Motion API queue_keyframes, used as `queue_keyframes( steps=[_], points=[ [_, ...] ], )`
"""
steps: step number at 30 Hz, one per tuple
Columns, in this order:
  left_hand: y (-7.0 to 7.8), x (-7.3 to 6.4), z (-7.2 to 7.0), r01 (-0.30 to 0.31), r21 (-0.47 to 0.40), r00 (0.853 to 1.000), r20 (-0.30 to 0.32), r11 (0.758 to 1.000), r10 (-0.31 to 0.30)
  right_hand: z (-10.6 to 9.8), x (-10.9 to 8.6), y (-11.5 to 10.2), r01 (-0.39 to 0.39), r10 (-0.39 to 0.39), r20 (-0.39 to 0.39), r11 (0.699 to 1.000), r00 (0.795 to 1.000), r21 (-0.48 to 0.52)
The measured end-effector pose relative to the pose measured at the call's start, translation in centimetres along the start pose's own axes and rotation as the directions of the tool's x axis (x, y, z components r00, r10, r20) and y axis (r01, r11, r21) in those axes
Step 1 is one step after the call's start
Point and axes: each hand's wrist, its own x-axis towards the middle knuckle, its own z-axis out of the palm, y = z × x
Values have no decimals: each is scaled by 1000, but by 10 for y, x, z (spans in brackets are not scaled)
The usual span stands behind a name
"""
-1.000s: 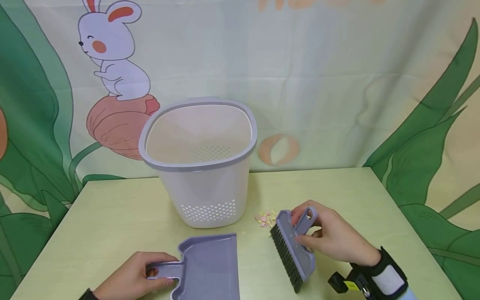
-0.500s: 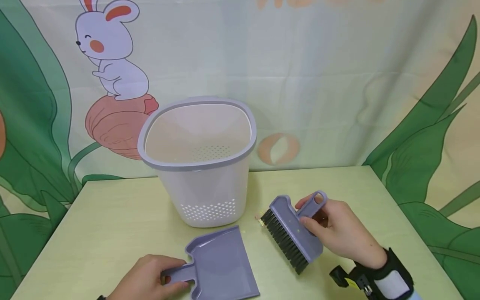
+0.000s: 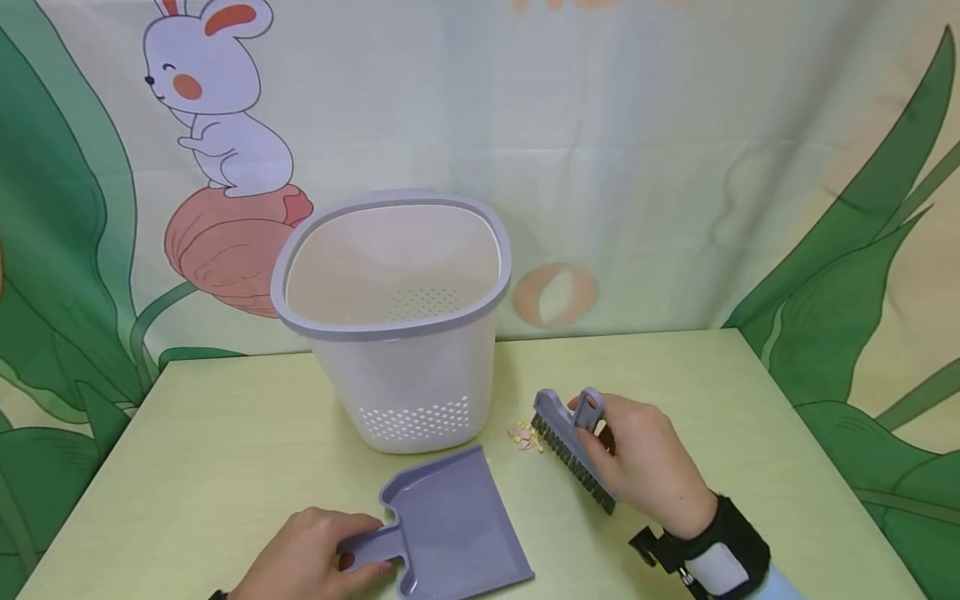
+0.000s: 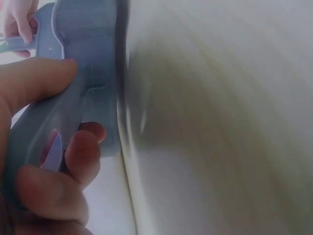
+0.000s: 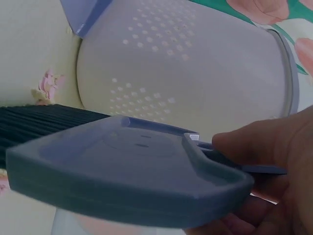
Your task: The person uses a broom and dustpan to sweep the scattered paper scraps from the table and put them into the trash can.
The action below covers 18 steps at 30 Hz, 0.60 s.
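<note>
My left hand (image 3: 311,554) grips the short handle of a purple dustpan (image 3: 461,525), which lies on the table at an angle, its straight edge toward the right. In the left wrist view, thumb and fingers wrap the dustpan's handle (image 4: 58,117). My right hand (image 3: 648,454) holds a purple hand brush (image 3: 570,446) by its looped handle. Its dark bristles point down at the table, beside a small pile of pink and yellow paper scraps (image 3: 523,435). The right wrist view shows the scraps (image 5: 49,85) just past the bristles (image 5: 44,122).
A pale bin (image 3: 412,375) with a purple rim and a perforated lower wall stands behind the dustpan, left of the scraps. A printed curtain (image 3: 637,167) hangs behind the light yellow table (image 3: 240,433).
The dustpan has turned and shifted to the right and slightly away. My right hand lifted and tilted the brush, then brought it down to the left, with the bristles beside the scraps.
</note>
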Motion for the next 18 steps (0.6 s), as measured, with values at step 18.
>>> queue_keyframes(
  steps=[18],
  points=[
    [5,0,1,48,-45,996,78,998,-44,22,-21,-49,210,-221,69,969,973,133]
  ],
)
